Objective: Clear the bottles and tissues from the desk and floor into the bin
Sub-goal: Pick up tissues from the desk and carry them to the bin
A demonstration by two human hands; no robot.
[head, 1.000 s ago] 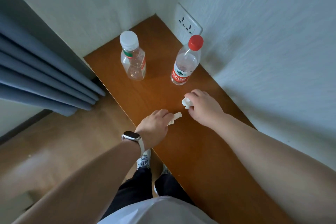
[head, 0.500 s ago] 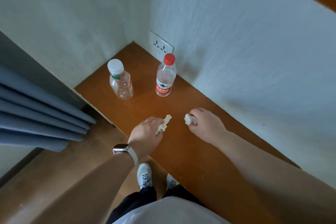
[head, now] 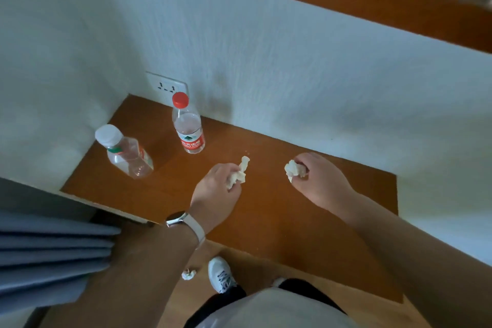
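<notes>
1. Left hand (head: 215, 189) pinches a tissue (head: 238, 174) above the desk (head: 292, 234); right hand (head: 319, 184) grips a second tissue (head: 292, 169).
2. Next, likely: carry both to the bin (not in view); bottles (head: 187, 128) and floor tissue (head: 188, 274) not yet cleared.

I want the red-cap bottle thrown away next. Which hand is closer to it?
Left. The left hand is just in front of the red-cap bottle, slightly to its right; the right hand is farther off to the right.
</notes>
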